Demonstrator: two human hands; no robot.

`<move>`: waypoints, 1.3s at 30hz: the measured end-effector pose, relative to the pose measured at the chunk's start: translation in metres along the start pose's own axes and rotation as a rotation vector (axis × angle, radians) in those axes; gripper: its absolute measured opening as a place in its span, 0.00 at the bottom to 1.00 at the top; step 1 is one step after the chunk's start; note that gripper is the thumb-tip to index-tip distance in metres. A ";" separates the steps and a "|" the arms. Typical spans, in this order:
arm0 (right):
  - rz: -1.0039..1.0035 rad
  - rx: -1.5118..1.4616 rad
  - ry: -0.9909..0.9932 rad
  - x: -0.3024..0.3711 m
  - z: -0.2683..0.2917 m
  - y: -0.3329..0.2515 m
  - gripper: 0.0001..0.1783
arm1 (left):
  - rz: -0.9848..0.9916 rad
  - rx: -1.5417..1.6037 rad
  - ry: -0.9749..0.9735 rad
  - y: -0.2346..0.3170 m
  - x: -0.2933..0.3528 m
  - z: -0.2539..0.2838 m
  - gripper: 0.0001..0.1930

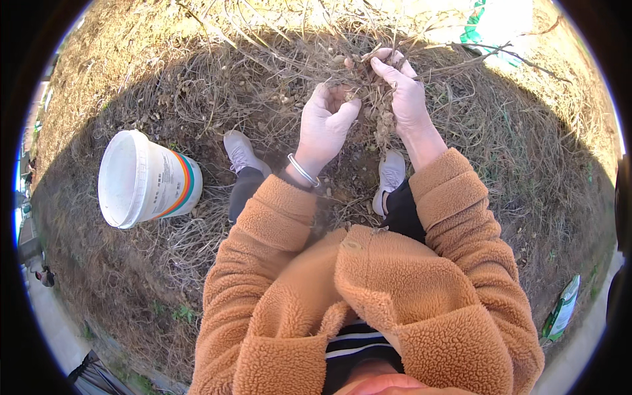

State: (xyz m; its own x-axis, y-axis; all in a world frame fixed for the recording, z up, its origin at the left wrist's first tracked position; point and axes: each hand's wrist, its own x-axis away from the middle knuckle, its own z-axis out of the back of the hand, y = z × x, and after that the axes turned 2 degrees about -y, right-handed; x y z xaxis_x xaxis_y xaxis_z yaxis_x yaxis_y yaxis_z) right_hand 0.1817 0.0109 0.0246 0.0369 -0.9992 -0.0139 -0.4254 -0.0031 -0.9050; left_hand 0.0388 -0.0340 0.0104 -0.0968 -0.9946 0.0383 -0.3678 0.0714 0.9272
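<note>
A bunch of dried peanut plants (378, 99), with bare brown stems and soil-caked roots, is held up in front of me. My right hand (405, 92) grips it at the base of the stems, thumb on top. Close by on the left, my left hand (327, 122) has its thumb and fingers curled together at the roots. Small tan pods seem to hang there, but what lies between those fingertips is hidden. A metal bangle (303, 172) circles my left wrist.
A white bucket (181, 184) with rainbow stripes lies tipped to my left, its mouth facing left. Dry stalks (230, 92) cover the ground. My shoes (392, 174) stand below my hands. Green-and-white bags lie at far right (503, 26) and near right (563, 309).
</note>
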 end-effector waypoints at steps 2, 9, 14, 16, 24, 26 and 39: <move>-0.079 -0.049 0.022 -0.001 0.002 0.000 0.05 | 0.173 0.237 -0.035 0.007 -0.004 0.011 0.08; -0.136 -0.371 -0.001 -0.014 0.015 -0.007 0.12 | 0.257 0.709 -0.171 0.028 -0.005 0.034 0.06; -0.093 -0.557 0.028 -0.015 0.013 -0.007 0.21 | 0.538 0.516 -0.636 0.038 0.026 0.029 0.08; -0.075 -0.575 0.003 -0.013 0.007 -0.007 0.24 | 0.664 0.191 -0.633 0.030 0.028 0.021 0.10; -0.117 -0.505 -0.248 0.002 -0.010 -0.006 0.33 | 0.309 0.468 -0.151 -0.013 0.008 0.010 0.08; -0.214 -0.342 -0.137 0.000 -0.002 -0.005 0.33 | 0.194 0.373 -0.172 -0.011 0.005 0.010 0.08; -0.436 -0.582 -0.288 0.004 -0.003 0.005 0.31 | 0.000 0.322 -0.097 0.010 0.001 0.010 0.10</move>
State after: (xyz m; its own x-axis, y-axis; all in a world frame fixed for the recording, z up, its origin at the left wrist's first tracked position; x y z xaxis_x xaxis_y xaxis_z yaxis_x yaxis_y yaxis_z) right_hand 0.1774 0.0069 0.0214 0.5092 -0.8536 0.1103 -0.7213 -0.4931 -0.4865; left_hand 0.0260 -0.0337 0.0165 -0.1790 -0.9838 -0.0117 -0.6397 0.1073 0.7611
